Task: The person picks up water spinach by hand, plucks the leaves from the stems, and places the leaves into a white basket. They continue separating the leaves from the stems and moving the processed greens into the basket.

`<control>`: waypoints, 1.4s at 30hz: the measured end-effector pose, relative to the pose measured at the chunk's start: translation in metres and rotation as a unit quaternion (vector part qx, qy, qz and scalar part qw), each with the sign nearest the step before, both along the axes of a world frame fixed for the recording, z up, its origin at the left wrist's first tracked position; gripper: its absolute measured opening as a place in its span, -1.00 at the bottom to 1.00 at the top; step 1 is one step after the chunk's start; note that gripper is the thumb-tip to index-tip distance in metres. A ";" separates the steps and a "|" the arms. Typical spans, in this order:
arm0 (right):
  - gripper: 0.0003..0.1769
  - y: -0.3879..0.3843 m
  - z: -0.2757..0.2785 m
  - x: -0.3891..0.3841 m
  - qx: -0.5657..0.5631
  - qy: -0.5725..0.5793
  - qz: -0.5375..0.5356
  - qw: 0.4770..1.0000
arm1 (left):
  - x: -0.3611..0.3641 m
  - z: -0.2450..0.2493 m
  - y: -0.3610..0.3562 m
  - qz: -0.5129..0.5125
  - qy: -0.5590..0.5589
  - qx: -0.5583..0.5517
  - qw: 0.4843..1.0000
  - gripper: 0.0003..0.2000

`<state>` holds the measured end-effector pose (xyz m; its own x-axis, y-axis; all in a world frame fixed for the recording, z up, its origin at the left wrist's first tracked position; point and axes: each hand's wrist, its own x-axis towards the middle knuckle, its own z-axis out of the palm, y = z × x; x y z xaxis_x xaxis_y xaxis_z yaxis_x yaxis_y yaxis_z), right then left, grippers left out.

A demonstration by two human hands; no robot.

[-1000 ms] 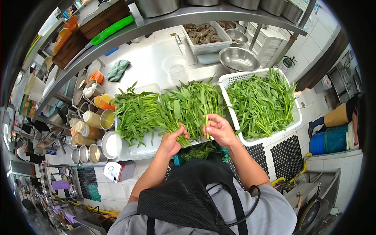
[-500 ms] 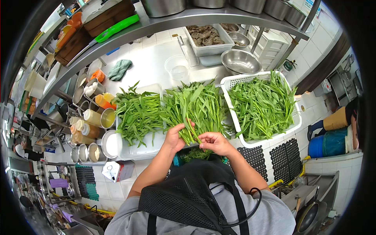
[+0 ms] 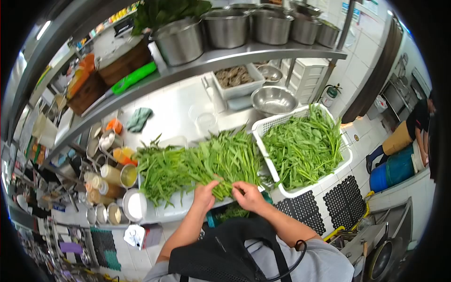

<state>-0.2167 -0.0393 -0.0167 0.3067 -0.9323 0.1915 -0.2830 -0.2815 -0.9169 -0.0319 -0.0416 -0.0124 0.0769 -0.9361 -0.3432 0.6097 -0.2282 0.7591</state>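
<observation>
Leafy water spinach stems (image 3: 221,190) stretch between my two hands at the table's front edge. My left hand (image 3: 204,196) is closed around the stems from the left, thumb on top. On the other side, my right hand (image 3: 249,195) pinches the stem ends with curled fingers. Just beyond my hands lies a thick pile of water spinach (image 3: 230,155), and another leafy heap (image 3: 162,174) rests to its left on a pale tray. A white perforated basket (image 3: 266,157) at the right holds loose cut greens (image 3: 303,148). Below my hands, more green pieces (image 3: 234,211) show in a container.
A steel shelf (image 3: 244,52) with several pots crosses above the table. Behind the greens stand a clear plastic tub (image 3: 206,123), a steel bowl (image 3: 274,99) and a grey-green cloth (image 3: 139,119). Sauce bottles (image 3: 110,174) line the left. Another person (image 3: 413,127) bends over at far right.
The view has tilted upward, so the table and my hands sit lower in the picture. My right hand's fingers have curled in more tightly at the stem ends.
</observation>
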 end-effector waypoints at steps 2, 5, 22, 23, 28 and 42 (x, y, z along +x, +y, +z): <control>-0.79 0.000 0.000 0.000 0.028 -0.005 -0.005 1.000 | -0.002 -0.002 0.003 0.005 -0.002 -0.012 1.000 -0.76; -0.81 -0.005 -0.006 -0.002 0.031 -0.027 -0.008 0.999 | -0.005 0.002 0.007 0.002 -0.018 0.006 1.000 -0.77; -0.79 -0.002 -0.059 -0.051 0.283 -0.061 0.104 0.952 | -0.012 0.008 0.022 -0.055 -0.034 -0.018 0.998 -0.92; -0.75 0.001 -0.071 -0.054 0.147 0.124 0.113 0.975 | -0.007 0.008 0.020 -0.057 -0.035 -0.014 0.998 -0.92; -0.55 0.026 -0.091 -0.058 0.060 0.344 0.171 0.921 | 0.006 0.002 0.020 -0.020 0.054 0.033 0.998 -0.91; -0.81 0.015 -0.043 -0.017 0.320 -0.264 0.193 0.889 | -0.011 -0.001 0.039 -0.049 -0.037 0.040 0.997 -0.89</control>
